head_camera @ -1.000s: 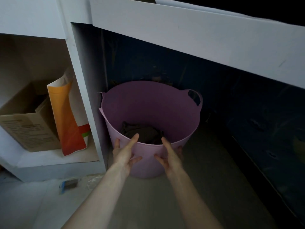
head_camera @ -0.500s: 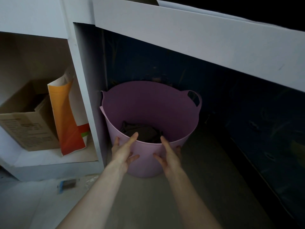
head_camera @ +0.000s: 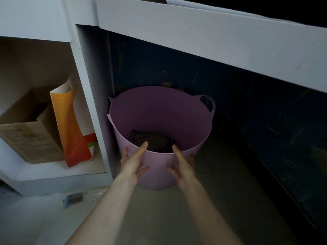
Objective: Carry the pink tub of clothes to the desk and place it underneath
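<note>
The pink tub (head_camera: 159, 110) stands on the floor under the white desk top (head_camera: 194, 32), close against the desk's left side panel (head_camera: 95, 103). Dark clothes (head_camera: 152, 140) lie at its bottom. One handle (head_camera: 208, 103) shows at its far right rim. My left hand (head_camera: 133, 163) and my right hand (head_camera: 183, 165) rest flat against the tub's near wall just below the rim, with the fingers spread and pointing forward. Neither hand is curled around the rim or a handle.
Left of the side panel is a low shelf (head_camera: 53, 172) with a cardboard box (head_camera: 30, 137) and an orange and white paper bag (head_camera: 70, 124). A small blue item (head_camera: 74, 198) lies on the floor in front of the shelf. A dark surface (head_camera: 283, 138) runs along the right.
Almost nothing differs. Both hands stay pressed on the tub's near wall and the tub keeps its place under the desk. Only the view has shifted slightly.
</note>
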